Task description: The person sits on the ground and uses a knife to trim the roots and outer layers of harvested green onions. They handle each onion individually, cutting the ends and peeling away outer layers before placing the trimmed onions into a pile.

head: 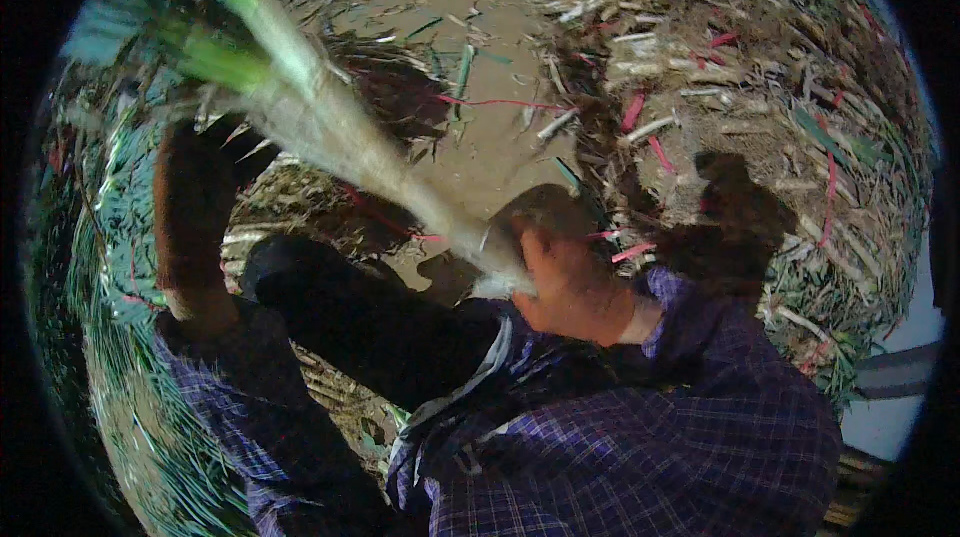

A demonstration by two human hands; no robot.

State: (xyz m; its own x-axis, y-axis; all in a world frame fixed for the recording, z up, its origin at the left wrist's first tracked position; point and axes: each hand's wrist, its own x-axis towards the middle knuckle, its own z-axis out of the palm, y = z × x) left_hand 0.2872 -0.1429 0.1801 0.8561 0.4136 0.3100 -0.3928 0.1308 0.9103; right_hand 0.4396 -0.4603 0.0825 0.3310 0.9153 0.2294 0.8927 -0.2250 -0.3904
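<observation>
My right hand, in an orange glove, grips the white lower end of a thick long onion or leek stalk. The stalk slants to the upper left and splits into two blurred shafts with green tops. My left hand, in a glove that is mostly in shadow, lies at the left below those leaves. Its fingers are dark and partly hidden, so whether they touch the leaves cannot be told.
Heaps of pale stalks with dry roots, some tied with red strips, cover the right side. Green leaves lie along the left. Bare soil with scraps and a red string runs between. My dark-trousered leg crosses below the stalk.
</observation>
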